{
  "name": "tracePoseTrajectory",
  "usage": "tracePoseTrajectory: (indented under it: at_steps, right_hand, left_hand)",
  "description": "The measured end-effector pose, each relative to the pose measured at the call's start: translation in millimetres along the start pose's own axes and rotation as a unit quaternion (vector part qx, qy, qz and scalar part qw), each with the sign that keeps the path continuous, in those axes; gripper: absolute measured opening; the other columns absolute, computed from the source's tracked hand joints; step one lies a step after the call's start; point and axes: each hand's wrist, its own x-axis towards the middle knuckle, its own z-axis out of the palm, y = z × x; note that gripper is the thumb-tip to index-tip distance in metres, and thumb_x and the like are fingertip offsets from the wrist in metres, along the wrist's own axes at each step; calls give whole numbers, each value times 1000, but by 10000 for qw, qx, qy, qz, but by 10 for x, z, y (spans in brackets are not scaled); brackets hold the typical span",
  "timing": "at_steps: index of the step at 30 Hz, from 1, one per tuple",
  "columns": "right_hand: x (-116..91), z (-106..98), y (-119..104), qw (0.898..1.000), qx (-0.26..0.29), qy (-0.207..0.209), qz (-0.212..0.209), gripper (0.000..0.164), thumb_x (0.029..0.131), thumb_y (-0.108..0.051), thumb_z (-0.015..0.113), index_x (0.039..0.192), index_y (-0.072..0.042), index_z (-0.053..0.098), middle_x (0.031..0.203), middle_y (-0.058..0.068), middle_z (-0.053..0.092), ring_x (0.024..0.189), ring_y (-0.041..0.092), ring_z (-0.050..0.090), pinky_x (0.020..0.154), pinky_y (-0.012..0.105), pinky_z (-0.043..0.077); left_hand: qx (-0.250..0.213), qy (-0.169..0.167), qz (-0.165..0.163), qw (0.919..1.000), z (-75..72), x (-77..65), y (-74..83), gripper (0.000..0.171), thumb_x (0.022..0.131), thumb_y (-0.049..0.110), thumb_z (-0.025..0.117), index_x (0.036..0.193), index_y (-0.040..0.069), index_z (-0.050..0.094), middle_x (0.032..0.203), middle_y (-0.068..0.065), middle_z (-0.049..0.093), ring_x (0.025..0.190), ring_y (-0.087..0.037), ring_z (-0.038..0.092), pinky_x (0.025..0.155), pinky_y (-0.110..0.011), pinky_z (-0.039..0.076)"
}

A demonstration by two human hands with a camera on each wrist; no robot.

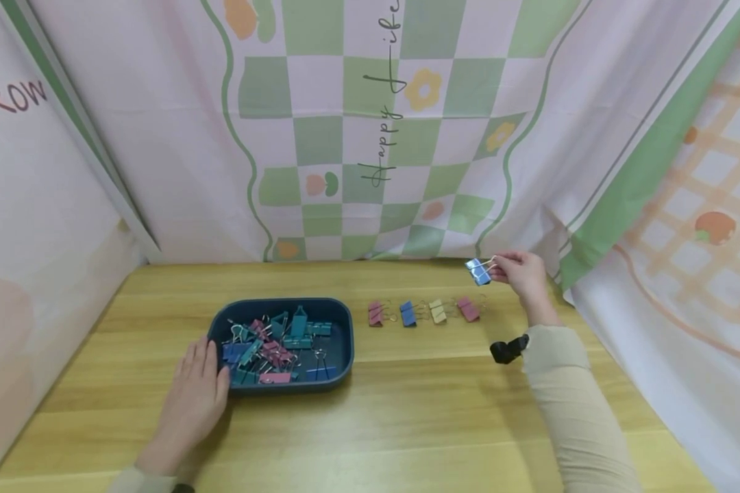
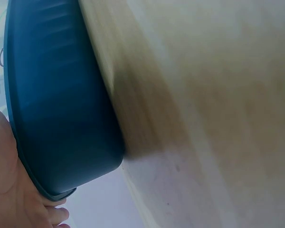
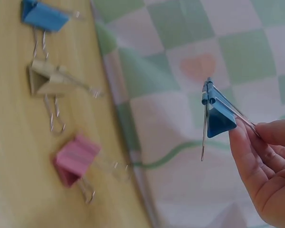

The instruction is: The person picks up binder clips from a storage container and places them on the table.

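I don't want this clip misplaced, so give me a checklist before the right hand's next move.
1. Grip on held clip: ok, right hand pinches it by a handle.
2. Tray steadied: ok, left hand touches its left side.
3. Row in line: ok, four clips lie side by side.
4. Space just right of the row: ok, bare table shows there.
5. Held clip set down: not ok, it is in the air.
6. Held clip same size as the row's: cannot tell.
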Motion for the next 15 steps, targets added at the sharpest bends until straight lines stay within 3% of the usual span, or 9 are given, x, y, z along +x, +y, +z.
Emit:
tracePoseTrajectory:
  at_steps: [6, 15]
  right_hand:
    - [48, -136, 201, 9994, -129, 248, 192, 39, 95, -8, 47, 126, 16, 41, 87, 6, 63, 72, 5, 63, 73, 22, 52]
    - [107, -259, 485, 9959, 249, 518, 693, 38, 94, 0, 46, 127, 17, 38, 74, -3, 62, 66, 5, 62, 71, 22, 53]
  left_hand:
    - [1, -19, -23, 10000, 9, 1, -4, 58, 100, 26, 29, 138, -17, 18, 145, -34, 11, 132, -47, 9, 106, -56, 8]
    - [-1, -73, -18, 10000, -1, -3, 4, 58, 100, 26, 29, 138, -17, 19, 144, -34, 11, 132, -48, 8, 106, -56, 8]
